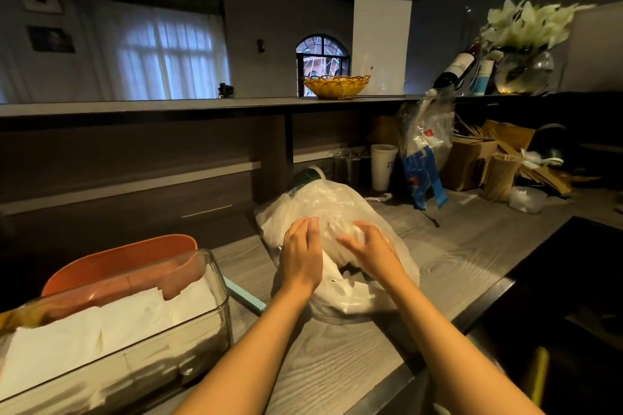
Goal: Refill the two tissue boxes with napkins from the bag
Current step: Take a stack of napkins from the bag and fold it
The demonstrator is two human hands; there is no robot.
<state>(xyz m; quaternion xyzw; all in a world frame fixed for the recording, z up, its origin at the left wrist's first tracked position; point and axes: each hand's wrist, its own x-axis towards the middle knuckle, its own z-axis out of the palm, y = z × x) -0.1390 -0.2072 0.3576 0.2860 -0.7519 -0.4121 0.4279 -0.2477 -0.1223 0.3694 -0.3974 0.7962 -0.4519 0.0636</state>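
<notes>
A clear plastic bag point(323, 205) stuffed with white napkins lies on the grey wooden counter point(438, 246). My left hand point(301, 254) rests flat on its near left side, fingers straight. My right hand point(369, 248) lies on the bag's top right with fingers bent into the crinkled plastic. At the lower left stands a clear glass tissue box point(188, 333) holding a stack of white napkins point(111, 323). An orange lid point(124, 266) leans behind the box. Only one tissue box is in view.
A light-blue strip point(244, 296) lies beside the box. A dark sink point(566, 307) opens at the right. Behind the bag are a white paper cup point(383, 167), a hanging blue-and-clear bag point(424, 152) and cardboard boxes point(472, 162). A yellow basket point(335, 86) sits on the upper shelf.
</notes>
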